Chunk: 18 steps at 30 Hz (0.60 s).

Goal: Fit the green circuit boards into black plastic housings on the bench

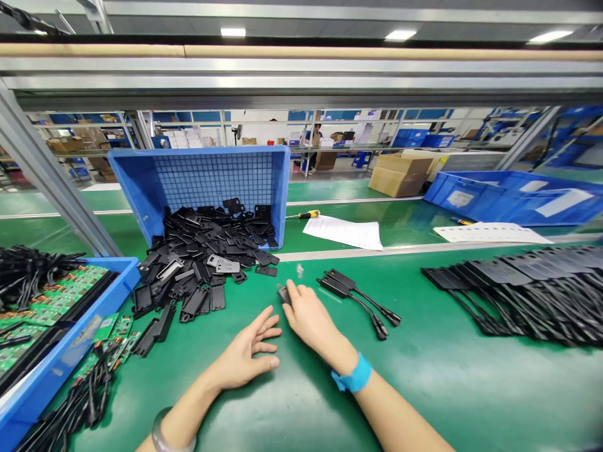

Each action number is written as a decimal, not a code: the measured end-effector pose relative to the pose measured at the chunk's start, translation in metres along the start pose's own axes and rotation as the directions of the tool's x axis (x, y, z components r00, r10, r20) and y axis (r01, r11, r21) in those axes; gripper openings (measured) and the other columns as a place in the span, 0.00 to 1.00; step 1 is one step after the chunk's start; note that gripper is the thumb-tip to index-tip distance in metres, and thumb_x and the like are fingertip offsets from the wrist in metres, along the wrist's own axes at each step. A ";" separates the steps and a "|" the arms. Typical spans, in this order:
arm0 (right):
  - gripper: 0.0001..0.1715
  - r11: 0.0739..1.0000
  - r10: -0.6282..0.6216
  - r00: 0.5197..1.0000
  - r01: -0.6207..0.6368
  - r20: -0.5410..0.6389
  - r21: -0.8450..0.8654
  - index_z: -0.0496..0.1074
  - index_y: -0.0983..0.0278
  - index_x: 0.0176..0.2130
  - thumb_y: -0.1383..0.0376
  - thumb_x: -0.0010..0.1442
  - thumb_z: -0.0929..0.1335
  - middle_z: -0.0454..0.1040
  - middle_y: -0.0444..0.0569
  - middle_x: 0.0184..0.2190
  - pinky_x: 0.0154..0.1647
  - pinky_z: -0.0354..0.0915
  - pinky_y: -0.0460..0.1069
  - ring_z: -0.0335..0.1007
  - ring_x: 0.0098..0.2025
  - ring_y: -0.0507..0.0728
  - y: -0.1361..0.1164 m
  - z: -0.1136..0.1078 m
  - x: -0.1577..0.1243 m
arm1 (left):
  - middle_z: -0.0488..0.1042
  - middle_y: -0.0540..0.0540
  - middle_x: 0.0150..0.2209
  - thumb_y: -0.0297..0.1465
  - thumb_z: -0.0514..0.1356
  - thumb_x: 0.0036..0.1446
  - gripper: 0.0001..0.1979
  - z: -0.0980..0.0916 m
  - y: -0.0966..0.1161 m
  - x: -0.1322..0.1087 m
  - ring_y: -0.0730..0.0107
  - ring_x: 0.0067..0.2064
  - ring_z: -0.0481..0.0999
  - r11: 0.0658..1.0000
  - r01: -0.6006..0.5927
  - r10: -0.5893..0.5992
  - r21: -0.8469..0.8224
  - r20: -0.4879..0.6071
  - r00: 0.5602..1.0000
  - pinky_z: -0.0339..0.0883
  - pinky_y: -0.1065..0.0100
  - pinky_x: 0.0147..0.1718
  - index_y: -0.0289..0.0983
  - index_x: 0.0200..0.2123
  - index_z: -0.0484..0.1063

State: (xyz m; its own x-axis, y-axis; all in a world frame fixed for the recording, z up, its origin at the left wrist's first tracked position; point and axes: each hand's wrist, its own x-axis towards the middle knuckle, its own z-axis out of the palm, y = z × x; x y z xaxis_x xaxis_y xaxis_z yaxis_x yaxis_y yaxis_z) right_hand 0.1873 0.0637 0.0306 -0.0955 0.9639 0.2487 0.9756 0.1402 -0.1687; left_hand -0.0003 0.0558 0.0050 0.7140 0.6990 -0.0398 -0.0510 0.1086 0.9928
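My right hand, with a blue band at the wrist, lies palm down on the green bench. Its fingers are closed over a small black plastic housing piece, mostly hidden beneath them. My left hand hovers beside it, fingers spread and nothing in them. Just beyond the right hand lie a few tiny clear pieces, too small to name. To its right, two closed black modules with cables lie side by side. A heap of loose black housing parts spills from a tipped blue crate.
At left, a blue tray holds green circuit boards with black cables; more boards lie beside it. Rows of cabled black modules fill the right side. A screwdriver, paper sheet, cardboard box and blue bin stand behind.
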 end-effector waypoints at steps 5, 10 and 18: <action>0.14 0.932 0.180 0.982 -0.191 -0.062 -0.309 0.71 0.70 0.38 0.80 0.57 0.60 0.70 0.65 0.37 0.35 0.64 0.55 0.68 0.38 0.65 0.042 -0.009 0.009 | 0.56 0.36 0.62 0.28 0.64 0.49 0.39 0.000 0.009 -0.002 0.57 0.57 0.64 0.993 0.013 -0.009 0.115 -0.035 0.999 0.65 0.60 0.48 0.45 0.63 0.52; 0.10 0.975 0.031 0.999 -0.034 -0.018 -0.221 0.71 0.65 0.40 0.74 0.60 0.63 0.72 0.56 0.36 0.36 0.62 0.52 0.68 0.39 0.62 0.016 -0.005 0.005 | 0.65 0.37 0.55 0.31 0.61 0.52 0.28 -0.009 0.009 0.002 0.64 0.48 0.70 0.970 -0.021 0.058 0.244 -0.142 0.988 0.69 0.68 0.39 0.39 0.57 0.61; 0.13 0.971 -0.224 0.960 0.234 0.167 -0.043 0.72 0.65 0.45 0.72 0.63 0.62 0.76 0.51 0.36 0.35 0.67 0.49 0.74 0.38 0.59 -0.025 0.009 -0.012 | 0.73 0.45 0.40 0.24 0.55 0.54 0.17 -0.032 0.012 0.000 0.73 0.32 0.72 0.562 0.134 0.374 0.816 -0.395 0.839 0.68 0.69 0.36 0.37 0.49 0.67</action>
State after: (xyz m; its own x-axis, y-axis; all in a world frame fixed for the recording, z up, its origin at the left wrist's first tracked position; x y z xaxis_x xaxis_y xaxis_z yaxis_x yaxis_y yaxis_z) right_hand 0.1624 0.0507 0.0234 -0.3433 0.9319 0.1170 0.9338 0.3520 -0.0642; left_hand -0.0232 0.0799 0.0134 0.3037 0.9065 0.2933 0.6367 -0.4221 0.6454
